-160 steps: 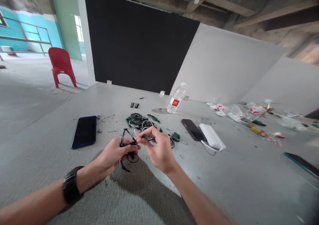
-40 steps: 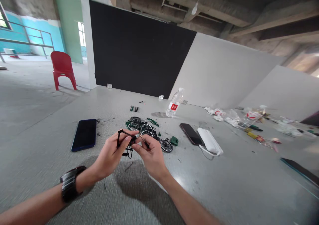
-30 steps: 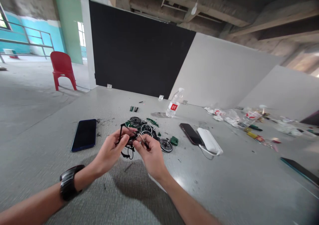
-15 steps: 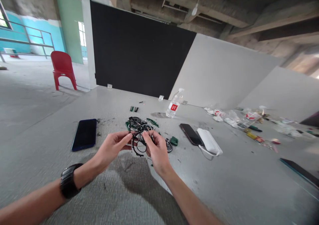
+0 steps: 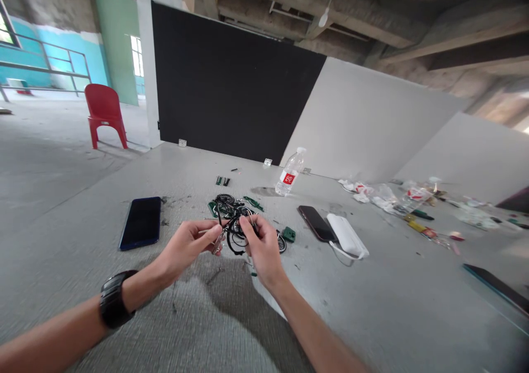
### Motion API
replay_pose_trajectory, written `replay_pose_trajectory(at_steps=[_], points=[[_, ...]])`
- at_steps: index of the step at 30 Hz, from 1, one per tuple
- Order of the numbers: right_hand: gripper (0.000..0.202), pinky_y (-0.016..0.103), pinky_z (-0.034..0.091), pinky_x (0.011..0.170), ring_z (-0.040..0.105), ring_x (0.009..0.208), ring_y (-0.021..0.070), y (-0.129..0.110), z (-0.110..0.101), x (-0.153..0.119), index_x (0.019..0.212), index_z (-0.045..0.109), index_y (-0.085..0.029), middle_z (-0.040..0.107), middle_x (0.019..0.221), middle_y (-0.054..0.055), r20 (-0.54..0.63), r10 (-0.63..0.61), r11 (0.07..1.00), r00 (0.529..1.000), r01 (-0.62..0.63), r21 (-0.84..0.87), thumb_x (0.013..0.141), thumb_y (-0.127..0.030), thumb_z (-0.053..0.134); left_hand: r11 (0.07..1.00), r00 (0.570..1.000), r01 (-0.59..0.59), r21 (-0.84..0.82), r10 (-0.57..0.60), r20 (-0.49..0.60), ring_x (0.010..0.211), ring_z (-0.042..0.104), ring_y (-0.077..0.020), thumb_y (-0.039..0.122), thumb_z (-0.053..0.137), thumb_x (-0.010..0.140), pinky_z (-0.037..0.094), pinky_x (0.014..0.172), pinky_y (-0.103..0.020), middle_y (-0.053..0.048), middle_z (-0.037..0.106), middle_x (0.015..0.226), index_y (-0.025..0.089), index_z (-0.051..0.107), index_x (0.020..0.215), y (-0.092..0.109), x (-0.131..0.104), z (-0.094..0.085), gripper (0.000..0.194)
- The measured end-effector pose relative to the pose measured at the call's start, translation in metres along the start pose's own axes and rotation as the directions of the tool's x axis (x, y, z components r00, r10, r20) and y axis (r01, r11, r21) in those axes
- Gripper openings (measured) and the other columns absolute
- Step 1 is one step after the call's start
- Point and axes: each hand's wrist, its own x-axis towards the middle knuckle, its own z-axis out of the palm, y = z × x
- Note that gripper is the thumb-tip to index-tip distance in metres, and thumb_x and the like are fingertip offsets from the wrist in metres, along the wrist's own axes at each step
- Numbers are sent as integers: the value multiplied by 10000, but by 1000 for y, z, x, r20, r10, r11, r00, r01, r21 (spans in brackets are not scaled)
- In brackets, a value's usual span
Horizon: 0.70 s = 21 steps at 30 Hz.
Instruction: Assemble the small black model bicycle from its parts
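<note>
Between both hands, above the grey surface, is a black model bicycle frame (image 5: pixel 236 244) with thin curved parts. My left hand (image 5: pixel 192 242) pinches its left side, thumb against fingers, with a small silvery piece showing under the fingertips. My right hand (image 5: pixel 261 245) grips the frame's right side, the thumb pressed on top. Behind them lie more miniature bike parts: a small spoked wheel (image 5: pixel 225 199), a long green piece (image 5: pixel 253 203) and other dark bits. Right of my right hand rest a green block (image 5: pixel 289 233) and another wheel (image 5: pixel 282 244), partly covered. The fingers hide some of the frame.
A dark phone (image 5: pixel 140 223) lies to the left. On the right are another phone (image 5: pixel 316 222), a white power bank (image 5: pixel 347 234) with a cord, and an upright water bottle (image 5: pixel 288 176). Plastic litter (image 5: pixel 384 196) is spread farther right. A black panel (image 5: pixel 235 81) stands behind.
The model frame has turned slightly in my fingers and moved a little to the right. A silvery piece now shows under my left fingertips. My right hand has barely shifted.
</note>
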Motion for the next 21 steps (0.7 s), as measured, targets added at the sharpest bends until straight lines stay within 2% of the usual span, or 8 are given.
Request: replay_pose_trajectory(at_steps=[3, 7, 11, 15, 18, 21], points=[[386, 226, 203, 399, 247, 430, 69, -2, 1, -2, 718, 492, -216, 330, 526, -91, 22, 24, 999, 999, -25, 33, 836, -552, 641, 996, 1000, -12, 92, 13, -12, 636, 560, -151, 382, 687, 824, 504, 649, -307, -25, 671, 727, 163, 727, 1066, -2, 1, -3, 330], [390, 219, 191, 389, 281, 438, 70, -4, 3, -5, 729, 522, -209, 372, 536, -79, 71, 86, 995, 994, -90, 49, 838, -568, 629, 991, 999, -39, 125, 43, -33, 717, 612, -180, 358, 705, 807, 525, 704, -332, -63, 735, 886, 181, 752, 987, -4, 2, -7, 257], [412, 207, 173, 377, 270, 420, 63, -5, 6, -7, 747, 532, -206, 366, 518, -91, 102, 190, 969, 977, -203, 143, 794, -595, 658, 985, 994, -97, 145, 103, -31, 820, 648, -213, 322, 739, 775, 540, 774, -363, -72, 737, 891, 177, 747, 976, -4, 2, -8, 249], [448, 194, 126, 371, 229, 404, 45, -7, 10, -8, 719, 491, -205, 348, 506, -109, 204, 286, 906, 936, -334, 261, 714, -582, 733, 985, 986, -129, 113, 140, -90, 820, 653, -203, 302, 773, 733, 552, 774, -352, -66, 706, 872, 161, 711, 900, -7, 1, -8, 228], [450, 196, 133, 373, 235, 405, 43, -6, 13, -11, 704, 505, -198, 368, 503, -103, 275, 310, 891, 910, -379, 249, 701, -578, 745, 978, 973, -177, 107, 190, -132, 805, 636, -181, 287, 799, 714, 549, 755, -330, -38, 663, 871, 171, 639, 923, -12, 2, -10, 288], [447, 203, 165, 380, 259, 417, 52, -3, 14, -13, 711, 531, -200, 384, 511, -94, 286, 319, 885, 904, -392, 253, 681, -584, 756, 970, 959, -213, 119, 230, -162, 869, 625, -187, 279, 833, 683, 539, 759, -328, -46, 637, 970, 189, 556, 1093, -14, 4, -11, 502]])
